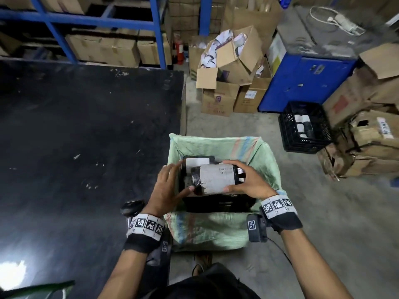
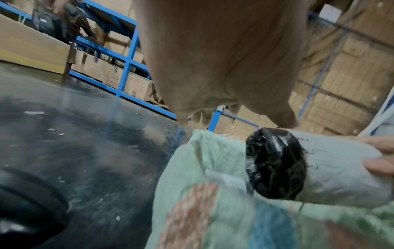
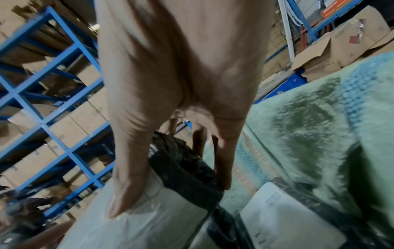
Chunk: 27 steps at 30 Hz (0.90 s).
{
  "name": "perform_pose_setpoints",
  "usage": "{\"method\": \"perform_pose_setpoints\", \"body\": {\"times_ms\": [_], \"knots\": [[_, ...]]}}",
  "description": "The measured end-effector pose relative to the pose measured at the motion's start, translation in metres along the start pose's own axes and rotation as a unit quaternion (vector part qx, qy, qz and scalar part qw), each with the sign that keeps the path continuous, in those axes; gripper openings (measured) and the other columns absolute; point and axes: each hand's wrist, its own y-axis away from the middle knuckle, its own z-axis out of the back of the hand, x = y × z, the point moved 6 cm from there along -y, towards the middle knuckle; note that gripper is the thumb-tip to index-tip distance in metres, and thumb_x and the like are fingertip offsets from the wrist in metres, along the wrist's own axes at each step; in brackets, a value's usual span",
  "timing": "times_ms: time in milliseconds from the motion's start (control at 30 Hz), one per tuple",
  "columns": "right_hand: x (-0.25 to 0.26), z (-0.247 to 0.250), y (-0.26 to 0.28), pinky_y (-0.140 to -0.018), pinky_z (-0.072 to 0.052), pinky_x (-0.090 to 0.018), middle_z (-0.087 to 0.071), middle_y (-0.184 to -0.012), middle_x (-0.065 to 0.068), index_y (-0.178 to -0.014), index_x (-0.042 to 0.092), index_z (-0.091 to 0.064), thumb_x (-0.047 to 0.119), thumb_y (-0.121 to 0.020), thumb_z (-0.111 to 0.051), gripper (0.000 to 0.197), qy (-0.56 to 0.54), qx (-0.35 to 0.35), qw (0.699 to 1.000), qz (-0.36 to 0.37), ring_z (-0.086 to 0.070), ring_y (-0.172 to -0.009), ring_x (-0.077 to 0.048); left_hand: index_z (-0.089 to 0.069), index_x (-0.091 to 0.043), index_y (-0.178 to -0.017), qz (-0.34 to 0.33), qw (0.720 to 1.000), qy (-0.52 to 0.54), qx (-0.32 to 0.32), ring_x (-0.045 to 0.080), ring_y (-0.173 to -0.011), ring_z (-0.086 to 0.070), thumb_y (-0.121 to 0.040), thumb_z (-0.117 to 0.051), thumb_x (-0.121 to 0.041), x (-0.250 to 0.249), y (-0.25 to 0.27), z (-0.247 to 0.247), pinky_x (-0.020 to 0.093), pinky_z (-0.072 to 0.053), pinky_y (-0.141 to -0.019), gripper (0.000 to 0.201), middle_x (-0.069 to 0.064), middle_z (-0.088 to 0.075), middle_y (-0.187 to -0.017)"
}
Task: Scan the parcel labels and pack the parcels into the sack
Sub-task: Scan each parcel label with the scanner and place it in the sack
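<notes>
Parcel [image 1: 212, 179] number whatever is being held right over the mouth of the green woven sack [image 1: 218, 229], just above the ones already in there. It's a black-wrapped roll with a big white label [image 1: 217, 180] facing up. The right hand [image 1: 248, 182] is being wrapped round its right end, thumb on the near side and fingers over the far side, so a proper grip there. The left hand [image 1: 167, 188] is being kept mostly flat, fingers spread, only the thumb being pressed against the parcel's left end, more steadying than holding.

Stuff that could go wrong, as a guess: the wrap looks slick, so the roll could be slipped out of that one-handed grip and dropped crooked. The sack's rim is floppy too, so it could get folded inward or snagged while the parcel is being lowered.

Inside the sack, at least one other black parcel with a white label [image 1: 197, 161] is being stored, lying flat. Off to the right, a black crate [image 1: 287, 134] is being used for similar wrapped rolls.
</notes>
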Motion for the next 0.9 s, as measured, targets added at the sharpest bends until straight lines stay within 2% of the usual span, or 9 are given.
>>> {"method": "perform_pose_setpoints", "body": {"times_ms": [67,133,200,233,367,567,667,767,900], "knots": [[-0.024,0.016,-0.009,-0.105,-0.046,-0.028,-0.062,-0.125,0.009,-0.131,0.03,-0.058,0.014,-0.061,-0.093,0.08,0.002,-0.007,0.999,-0.037,-0.057,-0.118,-0.008,-0.036,-0.01,-0.158,0.054,0.997,-0.059,-0.014,0.046,-0.153,-0.027,-0.087,-0.061,-0.066,0.012,-0.001,-0.014,0.058,-0.028,-0.124,0.094,0.027,-0.032,-0.163],[-0.042,0.031,-0.019,-0.104,-0.047,-0.029,-0.063,-0.12,0.006,-0.131,0.022,-0.058,0.004,-0.061,-0.091,0.08,-0.004,-0.027,0.997,-0.069,-0.058,-0.115,-0.014,-0.035,-0.006,-0.158,0.065,0.993,-0.097,-0.025,0.049,-0.154,-0.025,-0.091,-0.045,-0.072,0.018,-0.001,-0.025,0.062,-0.03,-0.122,0.094,0.031,-0.028,-0.164],[-0.059,0.044,-0.031,-0.097,-0.046,-0.026,-0.062,-0.121,0.003,-0.131,0.02,-0.058,0.0,-0.06,-0.09,0.08,-0.006,-0.051,0.994,-0.099,-0.056,-0.117,-0.017,-0.028,-0.007,-0.161,0.083,0.991,-0.099,-0.022,0.042,-0.158,-0.016,-0.09,-0.024,-0.084,0.022,0.001,-0.034,0.055,-0.023,-0.127,0.105,0.025,-0.019,-0.169],[-0.065,0.049,-0.038,-0.094,-0.044,-0.025,-0.061,-0.121,0.002,-0.131,0.02,-0.058,-0.001,-0.061,-0.09,0.08,-0.004,-0.059,0.992,-0.112,-0.056,-0.116,-0.018,-0.022,-0.007,-0.163,0.095,0.991,-0.092,-0.022,0.037,-0.16,-0.01,-0.091,-0.022,-0.084,0.024,0.002,-0.036,0.05,-0.018,-0.13,0.106,0.021,-0.013,-0.171],[-0.081,0.057,-0.068,-0.089,-0.04,-0.022,-0.056,-0.121,0.002,-0.132,0.018,-0.056,-0.002,-0.063,-0.087,0.078,0.018,-0.074,0.989,-0.131,-0.051,-0.11,-0.014,-0.007,-0.002,-0.164,0.101,0.991,-0.085,-0.035,0.026,-0.161,0.002,-0.099,-0.046,-0.057,0.024,0.005,-0.038,0.045,-0.011,-0.132,0.094,0.012,-0.003,-0.173],[-0.111,0.045,-0.104,-0.09,-0.041,-0.024,-0.054,-0.121,-0.003,-0.136,0.019,-0.053,-0.004,-0.066,-0.084,0.08,0.053,-0.07,0.983,-0.161,-0.053,-0.114,-0.021,-0.014,-0.001,-0.163,0.107,0.989,-0.09,-0.043,0.028,-0.16,-0.009,-0.093,-0.036,-0.06,0.031,0.006,-0.039,0.042,-0.014,-0.13,0.093,0.015,-0.014,-0.172],[-0.128,0.039,-0.109,-0.106,-0.042,-0.03,-0.052,-0.138,-0.007,-0.145,0.017,-0.048,-0.003,-0.071,-0.081,0.083,0.082,-0.061,0.977,-0.186,-0.049,-0.131,-0.025,-0.014,-0.001,-0.163,0.108,0.989,-0.087,-0.041,0.028,-0.16,-0.009,-0.094,-0.044,-0.055,0.033,0.005,-0.041,0.041,-0.014,-0.13,0.092,0.013,-0.014,-0.172],[-0.137,0.035,-0.112,-0.111,-0.038,-0.031,-0.046,-0.148,-0.005,-0.147,0.021,-0.045,-0.002,-0.075,-0.078,0.083,0.081,-0.06,0.976,-0.191,-0.043,-0.138,-0.027,-0.011,-0.004,-0.164,0.113,0.989,-0.081,-0.039,0.027,-0.16,-0.008,-0.096,-0.067,-0.029,0.037,0.005,-0.042,0.044,-0.016,-0.131,0.092,0.01,-0.012,-0.172],[-0.138,0.035,-0.114,-0.108,-0.039,-0.029,-0.044,-0.15,-0.006,-0.148,0.022,-0.043,0.0,-0.076,-0.078,0.083,0.083,-0.067,0.973,-0.205,-0.043,-0.136,-0.026,-0.012,-0.005,-0.164,0.122,0.988,-0.078,-0.043,0.027,-0.16,-0.009,-0.091,-0.074,-0.014,0.038,0.003,-0.043,0.042,-0.013,-0.13,0.096,0.01,-0.014,-0.173]]}}
